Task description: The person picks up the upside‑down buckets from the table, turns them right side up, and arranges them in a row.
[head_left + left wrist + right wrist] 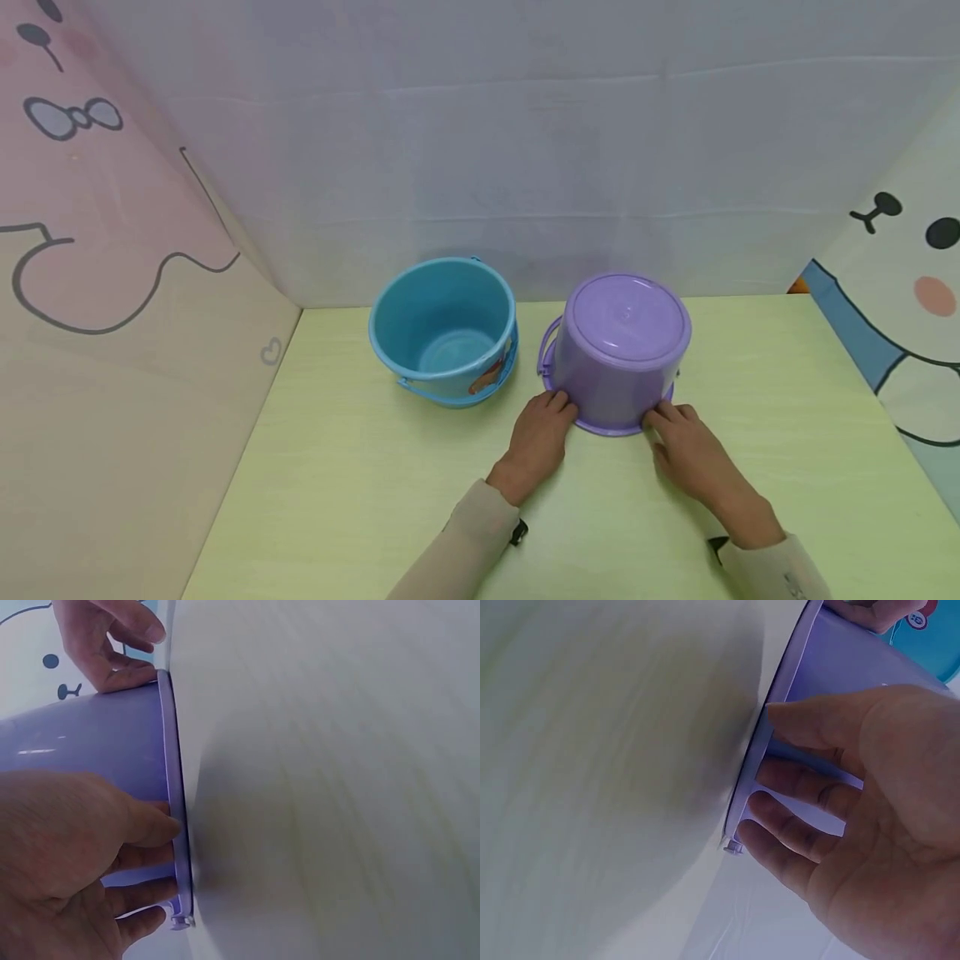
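A purple bucket point(626, 321) stands upside down on the pale green table, its base facing up. My left hand point(538, 437) touches the near left of its rim; in the left wrist view the thumb and fingertips lie along that rim point(177, 802). On the near right side, my right hand point(696, 458) has its fingertips at the same rim, and the right wrist view shows them spread and slightly bent against it point(754, 765). The bucket's purple handle point(545, 346) hangs at its left. The inside of this bucket is hidden.
A blue bucket point(442, 329) stands upright to the left, its mouth upward and its handle lowered at the front. Behind both buckets rises a pale cloth wall point(525, 167). Printed side panels flank the table point(337, 500).
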The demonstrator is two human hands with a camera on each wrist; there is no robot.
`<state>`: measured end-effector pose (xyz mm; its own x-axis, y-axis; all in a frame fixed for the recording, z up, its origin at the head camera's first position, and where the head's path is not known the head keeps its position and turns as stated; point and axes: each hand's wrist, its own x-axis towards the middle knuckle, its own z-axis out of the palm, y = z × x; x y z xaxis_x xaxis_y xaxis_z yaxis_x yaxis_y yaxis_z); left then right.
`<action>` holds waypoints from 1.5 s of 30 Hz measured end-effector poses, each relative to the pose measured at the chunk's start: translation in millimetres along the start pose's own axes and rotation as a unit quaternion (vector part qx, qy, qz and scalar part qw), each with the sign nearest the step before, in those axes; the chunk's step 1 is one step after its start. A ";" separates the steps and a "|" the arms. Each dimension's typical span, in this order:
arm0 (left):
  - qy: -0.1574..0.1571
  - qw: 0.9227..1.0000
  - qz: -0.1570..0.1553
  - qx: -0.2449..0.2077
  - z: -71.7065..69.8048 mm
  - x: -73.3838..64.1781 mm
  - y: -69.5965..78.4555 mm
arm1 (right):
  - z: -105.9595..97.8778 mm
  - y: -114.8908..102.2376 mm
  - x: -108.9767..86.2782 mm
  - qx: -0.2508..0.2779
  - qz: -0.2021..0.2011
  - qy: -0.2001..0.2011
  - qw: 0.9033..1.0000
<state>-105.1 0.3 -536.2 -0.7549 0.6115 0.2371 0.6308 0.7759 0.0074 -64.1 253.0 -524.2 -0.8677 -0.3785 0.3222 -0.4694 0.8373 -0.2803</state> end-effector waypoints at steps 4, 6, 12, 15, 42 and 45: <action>-0.005 1.000 0.001 0.002 -1.9 0.4 -0.2 | -0.3 0.4 0.4 -0.001 -0.010 0.015 1.000; -0.007 1.000 0.000 0.002 -3.3 0.9 -0.4 | -1.1 0.5 0.9 -0.002 -0.013 0.020 1.000; -0.008 1.000 -0.007 -0.001 -9.5 2.6 0.3 | -6.9 -0.9 3.4 -0.004 -0.015 0.023 1.000; -0.004 1.000 -0.011 -0.004 -12.0 3.0 1.3 | -10.9 -1.5 4.0 -0.005 -0.011 0.018 1.000; 0.042 0.997 -0.045 -0.057 -28.6 3.4 1.0 | -20.3 10.2 13.1 0.001 -0.096 0.131 0.987; 0.049 0.995 -0.043 -0.079 -30.2 2.8 0.0 | -22.7 9.6 13.3 0.004 -0.101 0.132 0.986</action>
<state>-101.8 -2.6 -506.3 -0.7913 0.5195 0.3225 0.5905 0.7860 0.1828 -76.5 264.9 -502.1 -0.6836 -0.4205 0.5965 -0.6305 0.7519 -0.1927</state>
